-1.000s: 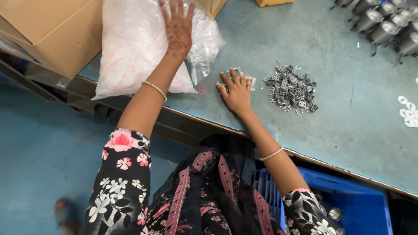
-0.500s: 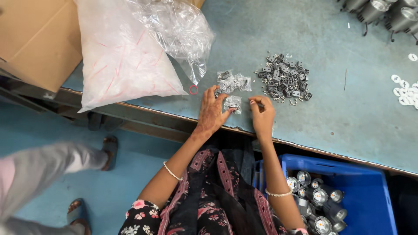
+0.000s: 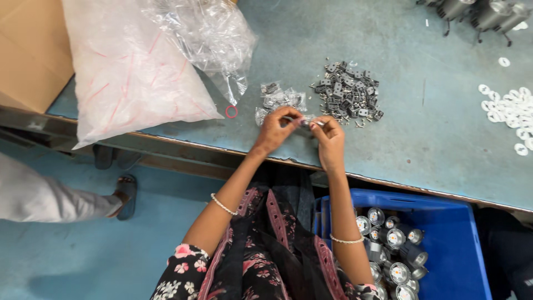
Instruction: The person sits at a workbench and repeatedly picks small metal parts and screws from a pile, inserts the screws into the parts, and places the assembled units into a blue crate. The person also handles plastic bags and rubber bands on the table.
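Seen from above: both hands, left [image 3: 276, 129] and right [image 3: 328, 136], pinch a small clear packet of metal parts [image 3: 303, 120] at the tabletop's [image 3: 433, 133] near edge, apparently opening it. A loose pile of metal clips [image 3: 348, 91] lies just beyond.

left hand [image 3: 276, 130], right hand [image 3: 328, 136], fingertips pinched together (forearms converging)

The fingertips of the left hand [image 3: 276, 130] and right hand [image 3: 328, 139] are hiding most of a tiny thing [image 3: 304, 121] pinched between them, too small to tell.
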